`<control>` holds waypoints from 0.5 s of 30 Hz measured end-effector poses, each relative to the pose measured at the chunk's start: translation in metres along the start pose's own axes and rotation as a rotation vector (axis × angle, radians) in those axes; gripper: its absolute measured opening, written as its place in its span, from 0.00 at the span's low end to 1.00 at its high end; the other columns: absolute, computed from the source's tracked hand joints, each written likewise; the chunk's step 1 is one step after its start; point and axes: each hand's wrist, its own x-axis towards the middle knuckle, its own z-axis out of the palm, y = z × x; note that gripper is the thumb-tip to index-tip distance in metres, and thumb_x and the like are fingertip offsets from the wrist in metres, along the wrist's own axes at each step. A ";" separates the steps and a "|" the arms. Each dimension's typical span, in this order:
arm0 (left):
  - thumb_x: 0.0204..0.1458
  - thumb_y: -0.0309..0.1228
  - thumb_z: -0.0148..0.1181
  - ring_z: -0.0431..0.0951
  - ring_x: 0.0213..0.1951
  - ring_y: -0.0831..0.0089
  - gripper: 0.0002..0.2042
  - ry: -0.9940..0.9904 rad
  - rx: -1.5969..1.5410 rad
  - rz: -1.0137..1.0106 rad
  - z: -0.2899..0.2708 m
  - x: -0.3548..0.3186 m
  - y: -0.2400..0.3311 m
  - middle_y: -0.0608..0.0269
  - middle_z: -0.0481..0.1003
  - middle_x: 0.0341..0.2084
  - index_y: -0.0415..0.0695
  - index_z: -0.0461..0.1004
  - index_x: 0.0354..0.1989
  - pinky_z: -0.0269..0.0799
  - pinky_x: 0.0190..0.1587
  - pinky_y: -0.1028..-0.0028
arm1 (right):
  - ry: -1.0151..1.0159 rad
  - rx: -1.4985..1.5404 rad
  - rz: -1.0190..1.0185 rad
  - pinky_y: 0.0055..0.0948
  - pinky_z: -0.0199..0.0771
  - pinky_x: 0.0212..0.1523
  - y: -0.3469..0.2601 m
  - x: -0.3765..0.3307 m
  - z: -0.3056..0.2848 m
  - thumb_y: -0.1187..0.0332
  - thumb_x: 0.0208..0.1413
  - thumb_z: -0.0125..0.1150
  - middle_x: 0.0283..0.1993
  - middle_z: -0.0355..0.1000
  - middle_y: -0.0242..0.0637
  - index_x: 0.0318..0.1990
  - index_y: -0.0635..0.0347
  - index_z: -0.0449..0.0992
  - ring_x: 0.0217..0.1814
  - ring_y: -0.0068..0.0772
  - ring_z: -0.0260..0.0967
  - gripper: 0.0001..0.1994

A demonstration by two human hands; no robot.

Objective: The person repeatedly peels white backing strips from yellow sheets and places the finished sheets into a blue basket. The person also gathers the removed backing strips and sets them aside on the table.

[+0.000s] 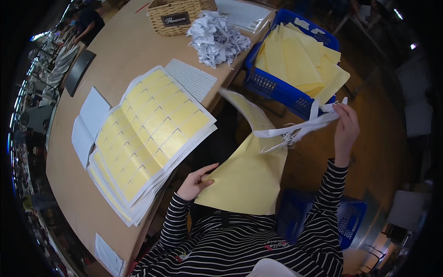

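Observation:
A plain yellow sheet [244,180] lies across my lap. Its far end curls up and shows a strip of printed label cells. My left hand [196,182] grips the sheet's left edge between thumb and fingers. Out to the right, my right hand [346,129] is closed on one end of a tangle of thin white paper strips [314,122]. These strips stretch leftward to the curled end of the sheet, where they look still joined to it. On the table to the left lies a thick stack of yellow label sheets [152,124] with white borders and dark corner marks.
Beyond the stack sit a heap of crumpled white strips [214,41] and a woven basket [159,21]. A blue crate [277,83] at the far right holds yellow sheets [295,55]. Another blue crate [353,219] stands low by my right arm. The table edge [157,207] runs along my left.

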 end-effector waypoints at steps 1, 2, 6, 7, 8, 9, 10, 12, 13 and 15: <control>0.56 0.17 0.53 0.73 0.47 0.80 0.24 0.025 0.050 -0.021 -0.002 0.001 -0.007 0.63 0.75 0.47 0.37 0.62 0.63 0.69 0.52 0.78 | 0.034 -0.010 0.002 0.32 0.72 0.48 0.011 0.002 -0.003 0.87 0.46 0.50 0.39 0.74 0.41 0.38 0.65 0.79 0.44 0.42 0.73 0.14; 0.56 0.17 0.54 0.73 0.46 0.80 0.23 0.044 0.086 -0.017 -0.005 0.002 -0.017 0.63 0.75 0.46 0.37 0.63 0.62 0.69 0.51 0.78 | 0.055 -0.018 0.019 0.31 0.72 0.49 0.022 0.004 -0.006 0.87 0.47 0.50 0.40 0.74 0.42 0.38 0.65 0.79 0.45 0.41 0.73 0.14; 0.55 0.18 0.56 0.75 0.43 0.79 0.18 0.111 0.279 -0.136 -0.027 0.000 -0.060 0.64 0.76 0.43 0.35 0.68 0.55 0.71 0.47 0.77 | 0.271 -0.042 0.074 0.29 0.71 0.52 0.068 0.015 -0.016 0.87 0.50 0.50 0.43 0.74 0.41 0.40 0.65 0.79 0.48 0.35 0.74 0.14; 0.54 0.18 0.56 0.75 0.42 0.79 0.18 0.123 0.348 -0.130 -0.034 -0.003 -0.068 0.63 0.76 0.42 0.35 0.69 0.54 0.72 0.47 0.76 | 0.283 -0.030 0.171 0.29 0.71 0.52 0.077 0.016 -0.022 0.87 0.50 0.51 0.44 0.74 0.40 0.43 0.65 0.78 0.49 0.34 0.73 0.15; 0.54 0.19 0.57 0.75 0.42 0.79 0.17 0.134 0.423 -0.125 -0.040 -0.007 -0.075 0.63 0.76 0.42 0.35 0.69 0.54 0.72 0.46 0.76 | 0.294 -0.019 0.268 0.29 0.71 0.53 0.083 0.018 -0.028 0.86 0.50 0.52 0.45 0.74 0.39 0.46 0.66 0.76 0.49 0.32 0.72 0.16; 0.54 0.19 0.57 0.75 0.41 0.78 0.17 0.158 0.527 -0.176 -0.043 -0.010 -0.080 0.63 0.77 0.41 0.35 0.69 0.53 0.73 0.45 0.76 | 0.326 0.005 0.448 0.29 0.70 0.54 0.085 0.019 -0.031 0.86 0.49 0.53 0.47 0.74 0.38 0.49 0.66 0.75 0.50 0.31 0.72 0.18; 0.53 0.19 0.57 0.76 0.41 0.77 0.18 0.167 0.448 -0.077 -0.044 -0.013 -0.084 0.61 0.77 0.40 0.36 0.69 0.53 0.73 0.45 0.75 | 0.267 0.191 0.382 0.29 0.68 0.56 0.083 0.019 -0.035 0.86 0.49 0.54 0.48 0.73 0.38 0.52 0.66 0.72 0.52 0.31 0.70 0.21; 0.52 0.20 0.58 0.77 0.41 0.75 0.19 0.224 0.368 -0.031 -0.039 -0.020 -0.084 0.59 0.78 0.39 0.37 0.69 0.55 0.74 0.45 0.74 | 0.203 0.631 0.496 0.30 0.65 0.60 0.065 0.018 -0.034 0.86 0.47 0.56 0.52 0.71 0.37 0.59 0.65 0.65 0.56 0.32 0.68 0.27; 0.53 0.21 0.58 0.77 0.40 0.76 0.19 0.200 0.339 -0.019 -0.034 -0.021 -0.081 0.59 0.78 0.39 0.36 0.68 0.55 0.74 0.44 0.75 | 0.002 0.693 0.358 0.33 0.59 0.63 0.048 0.014 -0.027 0.80 0.43 0.62 0.57 0.65 0.39 0.61 0.65 0.62 0.61 0.33 0.62 0.33; 0.53 0.21 0.58 0.76 0.39 0.79 0.19 0.155 0.329 -0.051 -0.019 -0.017 -0.072 0.61 0.77 0.40 0.36 0.68 0.55 0.74 0.44 0.76 | -0.448 0.579 0.050 0.38 0.48 0.70 0.008 0.008 -0.012 0.68 0.35 0.75 0.68 0.53 0.42 0.66 0.64 0.54 0.71 0.36 0.50 0.48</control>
